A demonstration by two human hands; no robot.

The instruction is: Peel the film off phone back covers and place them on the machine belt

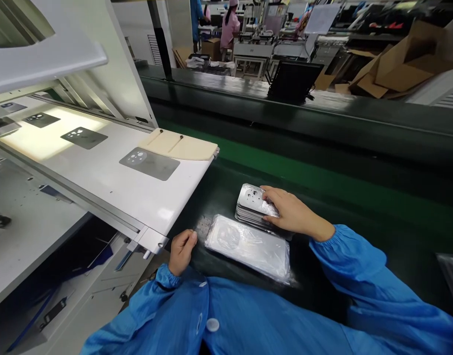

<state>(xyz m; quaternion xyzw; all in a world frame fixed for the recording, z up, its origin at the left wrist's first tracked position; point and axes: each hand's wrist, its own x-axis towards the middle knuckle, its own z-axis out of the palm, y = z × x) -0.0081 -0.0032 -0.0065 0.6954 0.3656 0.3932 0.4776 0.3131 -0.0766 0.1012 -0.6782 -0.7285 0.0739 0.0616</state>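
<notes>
My right hand (291,212) lies across the right end of a stack of phone back covers (254,195), thumb on the near side and fingers on the far side. The top cover is silvery, with small dark holes at its left end; my palm hides the stack's other end. Directly in front of the stack lies a wrapped pack (248,246) in clear, shiny plastic film. Left of this pack, beside the white conveyor's corner, my left hand (182,251) is curled into a loose fist with nothing visible in it.
On the white conveyor (170,197) to my left, a grey phone back cover (149,163) lies near a cream guide plate (180,144). Several more covers sit farther back, around a lit panel (49,140). A dark green belt (271,167) runs ahead, with a black monitor (295,81) beyond.
</notes>
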